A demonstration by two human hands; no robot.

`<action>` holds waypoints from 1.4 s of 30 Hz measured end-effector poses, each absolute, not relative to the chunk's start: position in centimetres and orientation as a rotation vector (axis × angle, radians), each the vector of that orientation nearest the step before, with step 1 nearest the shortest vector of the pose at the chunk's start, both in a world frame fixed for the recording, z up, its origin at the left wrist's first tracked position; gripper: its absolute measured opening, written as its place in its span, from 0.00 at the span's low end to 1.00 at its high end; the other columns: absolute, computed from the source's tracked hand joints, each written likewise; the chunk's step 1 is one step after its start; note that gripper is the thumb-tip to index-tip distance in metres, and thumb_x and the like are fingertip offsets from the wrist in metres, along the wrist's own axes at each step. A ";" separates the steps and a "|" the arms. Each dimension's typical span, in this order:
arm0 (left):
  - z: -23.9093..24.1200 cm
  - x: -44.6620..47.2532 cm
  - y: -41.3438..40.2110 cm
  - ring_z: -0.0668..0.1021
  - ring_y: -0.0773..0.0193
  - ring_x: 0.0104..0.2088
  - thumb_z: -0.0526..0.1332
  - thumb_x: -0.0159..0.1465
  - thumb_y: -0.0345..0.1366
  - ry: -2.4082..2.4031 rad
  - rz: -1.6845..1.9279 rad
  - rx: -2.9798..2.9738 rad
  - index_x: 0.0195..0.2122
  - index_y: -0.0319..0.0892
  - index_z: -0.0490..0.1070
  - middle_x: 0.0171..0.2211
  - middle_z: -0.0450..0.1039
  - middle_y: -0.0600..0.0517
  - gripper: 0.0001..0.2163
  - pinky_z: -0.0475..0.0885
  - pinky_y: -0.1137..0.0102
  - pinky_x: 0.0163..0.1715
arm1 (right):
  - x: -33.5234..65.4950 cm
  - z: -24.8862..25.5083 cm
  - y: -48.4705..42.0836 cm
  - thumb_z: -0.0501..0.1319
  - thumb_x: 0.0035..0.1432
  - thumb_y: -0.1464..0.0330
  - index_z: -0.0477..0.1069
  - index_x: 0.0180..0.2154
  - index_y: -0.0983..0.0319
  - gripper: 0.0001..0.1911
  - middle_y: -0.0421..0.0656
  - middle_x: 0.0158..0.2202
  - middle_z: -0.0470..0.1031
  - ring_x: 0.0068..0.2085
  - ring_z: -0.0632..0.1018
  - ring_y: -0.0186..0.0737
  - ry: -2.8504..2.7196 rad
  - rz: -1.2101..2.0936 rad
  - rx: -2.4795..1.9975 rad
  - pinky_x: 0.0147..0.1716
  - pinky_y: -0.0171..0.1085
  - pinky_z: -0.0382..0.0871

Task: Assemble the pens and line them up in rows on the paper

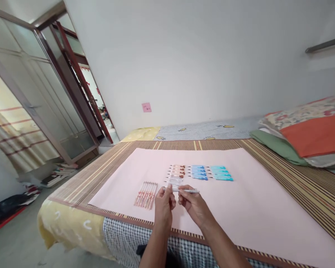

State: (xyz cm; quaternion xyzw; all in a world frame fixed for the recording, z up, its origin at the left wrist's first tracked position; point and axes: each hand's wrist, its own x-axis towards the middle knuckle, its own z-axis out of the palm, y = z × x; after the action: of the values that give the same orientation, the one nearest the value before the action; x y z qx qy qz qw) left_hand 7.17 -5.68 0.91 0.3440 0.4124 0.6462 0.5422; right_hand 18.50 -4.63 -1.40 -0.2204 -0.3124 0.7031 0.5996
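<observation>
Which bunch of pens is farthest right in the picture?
The turquoise pens: they lie right of the blue pens, while the brown pens and the red-patterned pens lie farther left.

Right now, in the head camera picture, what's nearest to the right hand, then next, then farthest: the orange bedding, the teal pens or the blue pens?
From the right hand:
1. Blue pens: just beyond it.
2. Teal pens: farther right, beside the blue ones.
3. Orange bedding: far right, near the wall.
</observation>
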 end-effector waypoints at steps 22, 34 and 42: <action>-2.4 4.6 -1.8 0.61 0.75 0.16 0.72 0.56 0.51 0.988 1.477 0.812 0.26 0.43 0.62 0.18 0.65 0.59 0.22 0.52 0.75 0.18 | 17.8 -3.9 -2.2 0.67 0.51 0.42 0.82 0.38 0.63 0.30 0.47 0.30 0.78 0.27 0.73 0.39 -0.594 1.789 -0.607 0.29 0.40 0.67; -1.6 4.4 -1.3 0.62 0.75 0.15 0.73 0.53 0.50 1.033 1.481 0.770 0.25 0.44 0.59 0.16 0.66 0.59 0.23 0.52 0.75 0.18 | 18.9 -4.1 -1.7 0.76 0.46 0.54 0.80 0.42 0.62 0.25 0.48 0.34 0.82 0.24 0.74 0.35 -0.998 1.614 -0.832 0.20 0.34 0.61; -1.7 3.7 -1.5 0.64 0.74 0.17 0.71 0.58 0.49 0.966 1.470 0.906 0.28 0.43 0.63 0.17 0.67 0.58 0.19 0.56 0.75 0.21 | 18.8 -2.1 -1.2 0.62 0.56 0.41 0.76 0.33 0.64 0.30 0.35 0.17 0.65 0.16 0.59 0.27 -1.274 1.627 -0.983 0.16 0.32 0.46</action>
State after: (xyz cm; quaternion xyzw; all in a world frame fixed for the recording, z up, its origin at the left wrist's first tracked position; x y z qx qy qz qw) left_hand 3.71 -1.49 -1.67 0.3825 0.4080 0.6208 0.5494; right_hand 18.81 -1.18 -2.06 -0.3909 -0.5067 0.6474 0.4139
